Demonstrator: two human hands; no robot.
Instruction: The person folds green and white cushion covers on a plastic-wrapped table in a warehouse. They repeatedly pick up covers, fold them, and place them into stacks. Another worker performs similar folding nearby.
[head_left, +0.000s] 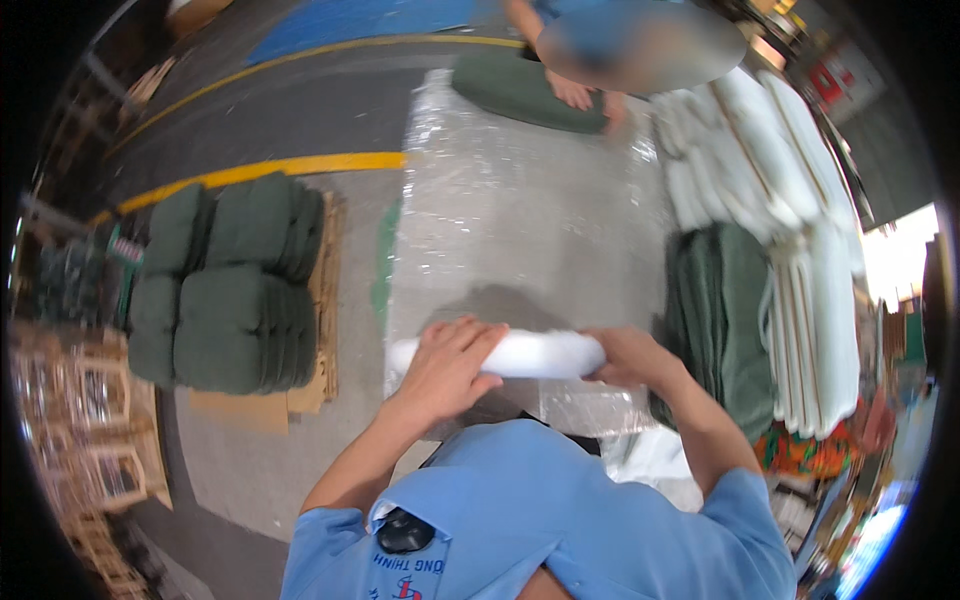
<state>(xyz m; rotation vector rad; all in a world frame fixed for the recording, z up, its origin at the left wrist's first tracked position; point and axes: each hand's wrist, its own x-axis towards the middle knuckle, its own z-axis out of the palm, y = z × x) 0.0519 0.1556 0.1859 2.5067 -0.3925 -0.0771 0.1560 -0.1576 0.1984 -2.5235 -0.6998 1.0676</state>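
A soft white cushion-like pad, its full shape hard to make out, lies crosswise at the near edge of the plastic-covered worktable. My left hand grips it from above near its left part, fingers over the far side and thumb on the near side. Around its right end, my right hand is closed, with some fingertips hidden behind the pad. Across the table a co-worker's hands rest on a dark green cushion; one of those hands is smeared by motion.
Dark green cushions sit stacked on cardboard and a pallet to the left. Along the table's right side stand dark green folded pieces and stacked white cushions. Wooden frames are at the lower left. A yellow floor line meets the table.
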